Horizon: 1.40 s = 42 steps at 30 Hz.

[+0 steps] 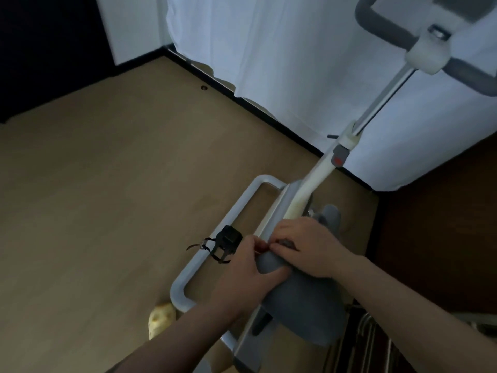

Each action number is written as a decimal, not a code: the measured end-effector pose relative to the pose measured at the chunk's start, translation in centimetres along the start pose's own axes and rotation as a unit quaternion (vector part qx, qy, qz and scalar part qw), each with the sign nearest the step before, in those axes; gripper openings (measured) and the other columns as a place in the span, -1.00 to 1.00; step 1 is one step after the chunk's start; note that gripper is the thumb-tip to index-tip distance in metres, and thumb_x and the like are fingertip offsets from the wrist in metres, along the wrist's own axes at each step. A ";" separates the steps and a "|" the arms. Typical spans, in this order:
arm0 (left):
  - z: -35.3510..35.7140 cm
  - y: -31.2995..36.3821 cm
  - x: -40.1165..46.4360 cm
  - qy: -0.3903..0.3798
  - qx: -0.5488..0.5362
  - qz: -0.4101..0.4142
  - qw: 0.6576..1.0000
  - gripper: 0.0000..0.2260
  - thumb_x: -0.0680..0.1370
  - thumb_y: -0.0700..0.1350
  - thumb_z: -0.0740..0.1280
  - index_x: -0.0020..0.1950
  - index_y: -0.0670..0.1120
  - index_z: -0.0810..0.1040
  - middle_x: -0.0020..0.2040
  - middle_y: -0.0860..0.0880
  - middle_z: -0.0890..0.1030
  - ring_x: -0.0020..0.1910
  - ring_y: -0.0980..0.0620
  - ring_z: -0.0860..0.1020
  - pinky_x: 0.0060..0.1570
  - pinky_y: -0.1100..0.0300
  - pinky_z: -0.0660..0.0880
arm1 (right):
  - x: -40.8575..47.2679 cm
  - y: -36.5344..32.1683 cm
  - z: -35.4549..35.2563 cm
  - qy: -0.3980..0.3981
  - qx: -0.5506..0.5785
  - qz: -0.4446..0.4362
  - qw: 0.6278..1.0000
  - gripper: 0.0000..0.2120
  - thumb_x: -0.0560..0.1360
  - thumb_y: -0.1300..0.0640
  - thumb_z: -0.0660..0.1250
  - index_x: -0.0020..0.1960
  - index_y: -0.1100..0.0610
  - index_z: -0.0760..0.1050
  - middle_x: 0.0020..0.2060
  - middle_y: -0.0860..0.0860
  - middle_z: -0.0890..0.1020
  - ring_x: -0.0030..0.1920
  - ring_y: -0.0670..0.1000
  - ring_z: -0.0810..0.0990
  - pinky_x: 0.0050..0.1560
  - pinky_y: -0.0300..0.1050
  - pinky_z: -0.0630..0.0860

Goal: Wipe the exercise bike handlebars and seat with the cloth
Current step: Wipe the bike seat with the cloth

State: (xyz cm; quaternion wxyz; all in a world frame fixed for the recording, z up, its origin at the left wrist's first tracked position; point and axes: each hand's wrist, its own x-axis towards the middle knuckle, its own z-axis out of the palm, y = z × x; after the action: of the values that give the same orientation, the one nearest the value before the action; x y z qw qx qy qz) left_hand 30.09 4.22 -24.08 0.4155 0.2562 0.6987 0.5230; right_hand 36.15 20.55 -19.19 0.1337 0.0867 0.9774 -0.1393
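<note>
The head view looks down on the grey seat [304, 305], which lies low and right of centre, its narrow nose pointing up-left toward the white post [317, 179] and its broad back spreading toward the lower right. That long axis runs roughly in line with the bike's frame, and the handlebars [382, 22] sit far off at the top right, at the head of the post, well apart from both hands.

Both hands meet at the seat's nose. The left hand [250, 275] curls under and around the nose from the left side, fingers wrapped against its underside. The right hand [306, 246] lies over the top of the nose with its fingers bent down, and the fingertips of the two hands nearly touch there. A thin reddish sliver shows between them (too small and dim to name). No cloth can be made out clearly; whether one is bunched under the right hand cannot be told.

Since the hands are at the front end, I judge any wipe of the seat would run back along its length toward the lower right; the handlebars would call for a long reach up and to the right, nearer the right hand.

Left of the seat are a black pedal [228, 239] and the grey base frame [215, 238] on the wooden floor [94, 197].
</note>
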 end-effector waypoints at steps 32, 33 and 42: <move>-1.2 0.2 3.1 -0.129 0.058 0.019 0.990 -0.59 0.34 0.19 0.47 0.07 0.11 0.42 0.04 0.12 0.49 0.01 0.23 0.49 0.06 0.10 0.51 | 0.9 1.1 -0.5 -0.060 -0.057 0.067 0.994 -0.70 0.53 -0.10 0.10 -0.06 -0.07 0.59 -0.17 -0.14 0.59 -0.18 -0.10 0.53 0.03 -0.07 0.48; -1.1 0.2 3.1 -0.130 0.059 0.019 0.990 -0.58 0.34 0.20 0.47 0.07 0.11 0.42 0.05 0.12 0.49 0.01 0.22 0.49 0.06 0.10 0.52 | 0.9 1.3 -0.8 -0.074 -0.066 0.054 0.994 -0.72 0.55 -0.08 0.12 -0.05 -0.07 0.60 -0.14 -0.15 0.60 -0.15 -0.11 0.53 0.15 -0.12 0.41; -0.8 0.6 3.4 -0.134 0.067 0.002 0.989 -0.54 0.29 0.29 0.42 0.05 0.13 0.40 0.02 0.14 0.50 -0.03 0.20 0.52 0.02 0.04 0.54 | 2.5 1.7 -1.9 -0.160 -0.084 0.085 0.980 -0.69 0.55 -0.10 0.09 -0.06 -0.05 0.58 -0.18 -0.09 0.59 -0.18 -0.05 0.53 -0.03 0.01 0.51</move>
State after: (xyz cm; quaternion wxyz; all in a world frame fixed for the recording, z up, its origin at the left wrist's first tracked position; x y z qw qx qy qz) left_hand 27.60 6.65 -24.48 0.4864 0.3523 0.6698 0.4367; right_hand 33.65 23.07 -18.58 0.3068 0.1347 0.9405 -0.0568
